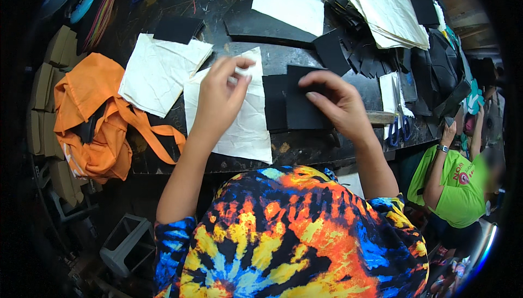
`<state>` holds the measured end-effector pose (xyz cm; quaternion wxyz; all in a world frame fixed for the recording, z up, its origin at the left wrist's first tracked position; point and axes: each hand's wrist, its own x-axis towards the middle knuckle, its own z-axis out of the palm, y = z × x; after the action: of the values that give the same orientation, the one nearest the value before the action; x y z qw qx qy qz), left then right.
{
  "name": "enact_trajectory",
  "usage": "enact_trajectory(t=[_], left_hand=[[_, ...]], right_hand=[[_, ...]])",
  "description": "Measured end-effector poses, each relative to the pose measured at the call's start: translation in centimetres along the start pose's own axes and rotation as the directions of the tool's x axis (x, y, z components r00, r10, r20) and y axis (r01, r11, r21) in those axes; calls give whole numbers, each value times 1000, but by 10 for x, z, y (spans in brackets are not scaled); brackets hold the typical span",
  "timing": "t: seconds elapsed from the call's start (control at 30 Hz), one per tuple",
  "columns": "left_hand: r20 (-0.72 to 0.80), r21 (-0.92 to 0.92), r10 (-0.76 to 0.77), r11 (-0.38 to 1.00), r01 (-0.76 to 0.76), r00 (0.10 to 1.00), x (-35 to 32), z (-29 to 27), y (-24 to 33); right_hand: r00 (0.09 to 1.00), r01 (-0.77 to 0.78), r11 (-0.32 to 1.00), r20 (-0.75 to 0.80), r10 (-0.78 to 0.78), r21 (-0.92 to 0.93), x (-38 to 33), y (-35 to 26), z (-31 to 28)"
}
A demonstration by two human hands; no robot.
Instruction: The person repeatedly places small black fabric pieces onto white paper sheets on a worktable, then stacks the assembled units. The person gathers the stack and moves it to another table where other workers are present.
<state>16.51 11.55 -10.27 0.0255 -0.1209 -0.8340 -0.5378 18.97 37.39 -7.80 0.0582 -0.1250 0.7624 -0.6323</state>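
Note:
My left hand (224,88) is over a creased white sheet (239,129), its fingers bent and the thumb apart from the index finger. Nothing shows clearly between them. My right hand (339,99) hovers over or rests on a black rectangular piece (302,113), fingers curled and thumb apart; contact is hard to judge. Under that piece, another black piece (275,101) shows at its left, overlapping the white sheet's edge. More white sheets (158,77) lie to the left, with a black stack (177,29) on top.
An orange cloth bag (92,112) sits at the table's left edge. On the right are blue-handled scissors (400,131), loose black pieces (365,52) and a white sheet pile (387,11). A dark slab (267,28) lies ahead. A person in a green shirt (455,189) works at right.

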Motion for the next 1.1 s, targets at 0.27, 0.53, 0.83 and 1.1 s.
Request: enact_trajectory(t=[0.27, 0.53, 0.83, 1.1], left_hand=[[-29, 4, -11, 1000, 11, 1000, -62, 14, -6], [-33, 44, 11, 999, -10, 999, -62, 16, -6], [-15, 121, 44, 992, -42, 999, -63, 19, -5], [-12, 119, 34, 992, -32, 999, -64, 20, -7]], right_hand=[[983, -87, 974, 138, 118, -209, 9, 7, 23], [988, -53, 970, 131, 86, -237, 10, 15, 33], [951, 278, 902, 229, -209, -330, 5, 14, 31], [988, 76, 913, 153, -15, -400, 15, 7, 28]])
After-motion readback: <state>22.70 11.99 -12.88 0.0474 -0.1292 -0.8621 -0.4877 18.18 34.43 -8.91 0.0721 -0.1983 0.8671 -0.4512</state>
